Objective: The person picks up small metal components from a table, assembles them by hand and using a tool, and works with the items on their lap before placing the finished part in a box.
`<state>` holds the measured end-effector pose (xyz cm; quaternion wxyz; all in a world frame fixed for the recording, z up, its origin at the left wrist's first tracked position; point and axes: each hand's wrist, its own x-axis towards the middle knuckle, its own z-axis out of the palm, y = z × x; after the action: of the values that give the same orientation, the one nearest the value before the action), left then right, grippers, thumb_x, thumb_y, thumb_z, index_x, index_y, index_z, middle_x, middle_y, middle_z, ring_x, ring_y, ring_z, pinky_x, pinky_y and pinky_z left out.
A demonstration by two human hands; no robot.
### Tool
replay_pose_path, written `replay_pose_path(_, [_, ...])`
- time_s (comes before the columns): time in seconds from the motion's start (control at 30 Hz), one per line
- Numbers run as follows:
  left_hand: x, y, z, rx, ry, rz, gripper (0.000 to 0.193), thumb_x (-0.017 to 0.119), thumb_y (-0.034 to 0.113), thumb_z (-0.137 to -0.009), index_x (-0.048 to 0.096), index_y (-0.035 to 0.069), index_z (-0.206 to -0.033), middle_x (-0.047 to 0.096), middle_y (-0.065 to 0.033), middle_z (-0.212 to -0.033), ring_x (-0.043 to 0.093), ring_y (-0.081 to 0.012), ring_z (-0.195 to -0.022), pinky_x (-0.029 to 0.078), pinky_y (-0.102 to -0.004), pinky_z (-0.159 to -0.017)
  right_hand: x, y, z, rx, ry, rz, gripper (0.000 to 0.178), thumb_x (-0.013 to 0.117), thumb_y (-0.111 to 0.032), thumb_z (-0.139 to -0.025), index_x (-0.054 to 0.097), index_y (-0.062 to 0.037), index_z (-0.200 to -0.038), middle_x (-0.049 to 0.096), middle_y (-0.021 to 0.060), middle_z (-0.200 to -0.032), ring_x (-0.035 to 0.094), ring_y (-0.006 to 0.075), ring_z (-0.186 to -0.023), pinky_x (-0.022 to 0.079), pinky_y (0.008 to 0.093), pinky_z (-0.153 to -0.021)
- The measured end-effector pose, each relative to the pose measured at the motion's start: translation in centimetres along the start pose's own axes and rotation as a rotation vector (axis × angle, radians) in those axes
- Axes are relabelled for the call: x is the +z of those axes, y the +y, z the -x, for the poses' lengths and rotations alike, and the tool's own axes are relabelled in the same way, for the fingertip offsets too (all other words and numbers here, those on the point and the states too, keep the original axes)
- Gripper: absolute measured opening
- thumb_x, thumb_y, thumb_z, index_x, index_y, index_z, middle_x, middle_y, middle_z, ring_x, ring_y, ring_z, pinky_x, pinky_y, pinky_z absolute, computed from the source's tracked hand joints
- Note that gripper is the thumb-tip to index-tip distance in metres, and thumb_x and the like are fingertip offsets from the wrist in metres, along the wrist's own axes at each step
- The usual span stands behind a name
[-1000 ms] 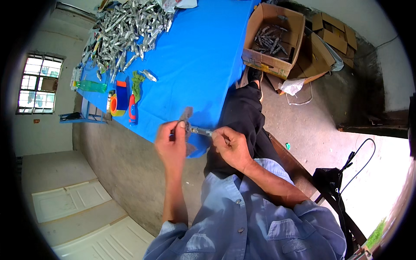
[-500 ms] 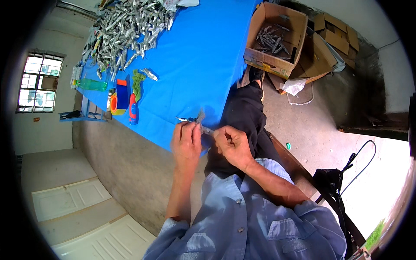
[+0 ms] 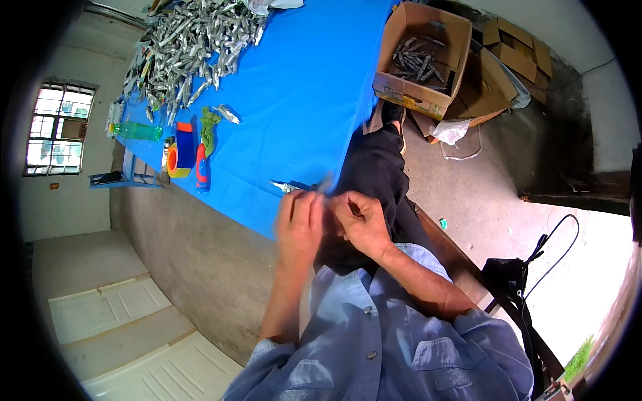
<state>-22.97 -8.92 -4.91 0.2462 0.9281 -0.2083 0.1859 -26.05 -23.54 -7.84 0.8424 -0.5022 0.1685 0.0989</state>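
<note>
My left hand (image 3: 299, 224) is closed, fingers curled, over the near edge of the blue-covered table (image 3: 294, 87). Just to its right, my right hand (image 3: 363, 224) pinches with thumb and forefinger above my lap. Between the two sets of fingertips is a thin silvery-grey strip (image 3: 326, 182), smeared by motion, so its exact kind does not show. Beyond my left fingertips lies a small silver piece (image 3: 283, 186) with a dark pointed end. A large heap of slender silver pieces (image 3: 194, 50) covers the far left of the table.
Left on the table are a green bottle (image 3: 139, 131), tape rolls (image 3: 179, 160), a red-and-blue-handled tool (image 3: 202, 167), a green cloth (image 3: 209, 127) and a single silver piece (image 3: 227, 114). An open cardboard box (image 3: 414, 97) holding silver pieces stands at the right, beside more cartons (image 3: 518, 50).
My left hand has shifted right, closer to my right hand, and the grey strip moved with it. More of the small silver piece now shows on the table. My right hand stays about in place.
</note>
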Motion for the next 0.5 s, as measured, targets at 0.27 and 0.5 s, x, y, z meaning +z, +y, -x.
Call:
replay_pose_path(0.27, [-1.2, -0.4, -0.7, -0.034, 0.035, 0.004, 0.013, 0.076, 0.006, -0.093, 0.068, 0.002, -0.103, 0.069, -0.015, -0.101, 0.069, -0.0331, -0.086, 0.056, -0.0419, -0.071, -0.4, 0.5, -0.8, 0.075, -0.014, -0.055, 0.029, 0.065, -0.023, -0.104, 0.064, -0.004, -0.083, 0.061, 0.0011, -0.067, 0.058, 0.0081, -0.054, 0.043, 0.024, -0.046])
replay_pose_path(0.5, [0.8, 1.0, 0.2, 0.037, 0.011, 0.066, 0.015, 0.076, 0.004, -0.092, 0.067, 0.003, -0.104, 0.068, -0.0141, -0.101, 0.069, -0.0328, -0.086, 0.057, -0.0421, -0.071, -0.5, -0.6, -0.7, 0.137, 0.018, -0.077, 0.027, 0.063, -0.018, -0.104, 0.063, -0.0052, -0.08, 0.061, 0.0011, -0.068, 0.057, 0.0091, -0.052, 0.042, 0.0239, -0.045])
